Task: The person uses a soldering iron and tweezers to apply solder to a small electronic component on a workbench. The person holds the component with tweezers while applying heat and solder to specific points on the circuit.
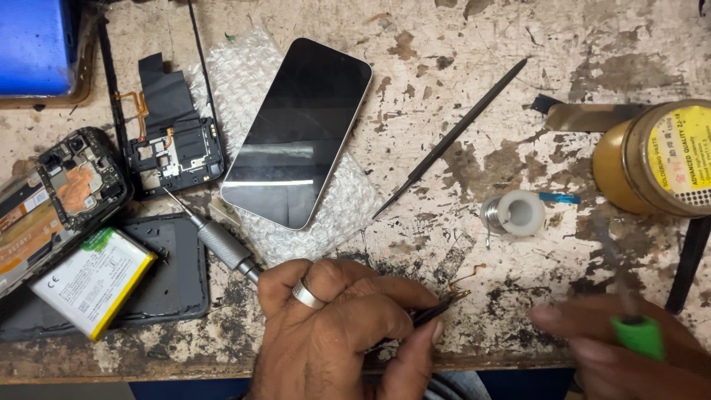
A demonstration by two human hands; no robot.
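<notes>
place: phone repair workshop | evidence: scarred bench (459,30), opened phone (70,192) (battery exposed), solder spool (512,213)

Dark tweezers (437,307) pinching copper flex strip (465,275)

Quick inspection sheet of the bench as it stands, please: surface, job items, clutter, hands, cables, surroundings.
Surface: bench worn, stained, paint flaking.
Job's things: tweezers pinched in left hand, tip on a small flex strip; green-handled tool in right hand, blurred.
Clutter: phone face up on bubble wrap; opened phone; battery; frame with board; screwdriver; black probe; solder spool; paste jar; blue box.
Hands: left wears a ring; both grip tools.
Cables: grey cord below bench edge.
Surroundings: nothing seen.
</notes>
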